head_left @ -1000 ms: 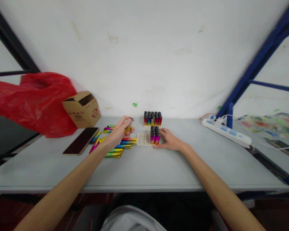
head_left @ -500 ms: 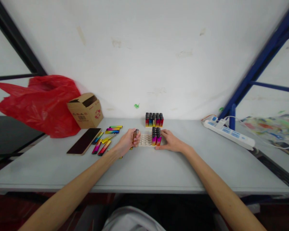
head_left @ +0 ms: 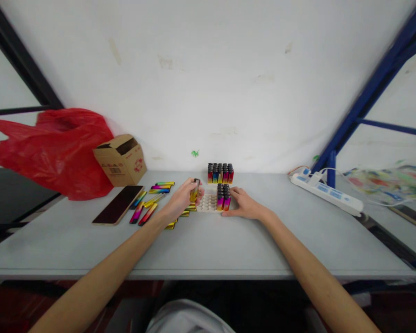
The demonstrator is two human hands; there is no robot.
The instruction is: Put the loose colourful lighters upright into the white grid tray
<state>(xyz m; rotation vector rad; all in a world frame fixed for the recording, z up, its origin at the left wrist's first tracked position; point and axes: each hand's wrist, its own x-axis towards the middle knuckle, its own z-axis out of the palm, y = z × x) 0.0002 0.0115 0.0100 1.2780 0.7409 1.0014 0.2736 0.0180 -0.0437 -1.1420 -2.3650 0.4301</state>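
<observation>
In the head view, my left hand [head_left: 184, 198] grips a yellow lighter [head_left: 194, 190] upright, its dark top pointing up. The lighter is above the left end of a white tray [head_left: 208, 202] with rows of round holes. Pink-and-orange lighters [head_left: 223, 200] with black tops stand in the tray's right part. My right hand [head_left: 242, 203] holds the tray's right end, thumb at the front and fingers behind. Several yellow lighters [head_left: 171, 225] lie partly hidden beside and under my left forearm.
Behind the tray stands a block of multicoloured lighters [head_left: 221, 174]. More loose lighters [head_left: 148, 213] lie at the left, by a phone [head_left: 118, 206], a cardboard box [head_left: 121, 162] and a red plastic bag [head_left: 65, 152]. A white power strip [head_left: 327, 194] lies at the right.
My left hand has raised and turned slightly, so the yellow lighter shows more fully and stands upright. The right hand keeps its place at the tray; the view has shifted a little.
</observation>
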